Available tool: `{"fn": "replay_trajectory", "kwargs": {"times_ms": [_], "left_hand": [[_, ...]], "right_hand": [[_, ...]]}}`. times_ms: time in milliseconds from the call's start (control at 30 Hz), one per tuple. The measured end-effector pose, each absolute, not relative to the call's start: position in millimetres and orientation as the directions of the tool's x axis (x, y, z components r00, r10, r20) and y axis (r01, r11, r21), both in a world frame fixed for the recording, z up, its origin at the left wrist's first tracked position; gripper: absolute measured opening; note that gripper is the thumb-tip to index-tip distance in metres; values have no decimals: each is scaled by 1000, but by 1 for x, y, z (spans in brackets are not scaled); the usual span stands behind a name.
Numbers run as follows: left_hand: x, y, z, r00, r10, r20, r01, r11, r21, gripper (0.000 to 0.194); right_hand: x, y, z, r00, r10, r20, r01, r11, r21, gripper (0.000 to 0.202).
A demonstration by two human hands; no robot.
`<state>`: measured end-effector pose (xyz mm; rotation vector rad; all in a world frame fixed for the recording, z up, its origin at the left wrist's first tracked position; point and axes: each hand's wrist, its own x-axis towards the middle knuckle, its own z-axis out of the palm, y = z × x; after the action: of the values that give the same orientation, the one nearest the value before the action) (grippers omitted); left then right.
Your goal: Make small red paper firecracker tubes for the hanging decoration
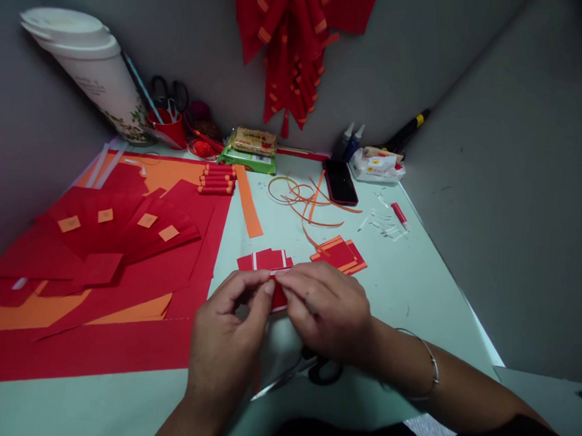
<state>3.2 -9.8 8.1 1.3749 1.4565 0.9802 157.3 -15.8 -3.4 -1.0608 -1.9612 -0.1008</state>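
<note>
Thumb and fingers of my left hand [232, 318] pinch the left side of a small red paper piece [278, 299] with white strips along its edges. My right hand [329, 307] pinches the same piece from the other side, so the fingertips of both hands nearly meet at its top edge. Just beyond my fingers lie red cards with white strips [261, 260]. Red cards with orange strips [340, 254] are stacked to the right. Below my hands, black-handled scissors [323, 370] rest on the table, partly hidden by my right hand.
Large red and orange sheets [175, 250] cover the left side. Red paper rolls [217, 180], an orange strip [249, 204], curled orange strips [314, 204] and a phone [340, 181] lie farther back. A paper cup [98, 78] stands back left; red firecracker decorations [295, 55] hang on the wall.
</note>
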Motion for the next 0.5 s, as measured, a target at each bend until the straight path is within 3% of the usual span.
{"fn": "replay_trajectory", "kwargs": {"times_ms": [233,500], "left_hand": [[1,-12,9,67,998,21,358,-44,933,9],[5,-11,11,97,992,87,410,-119,904,10]], "right_hand": [[160,-12,0,-193,742,642,680,572,-457,12],[165,-10,9,-242,766,595,631,590,-504,13]]}}
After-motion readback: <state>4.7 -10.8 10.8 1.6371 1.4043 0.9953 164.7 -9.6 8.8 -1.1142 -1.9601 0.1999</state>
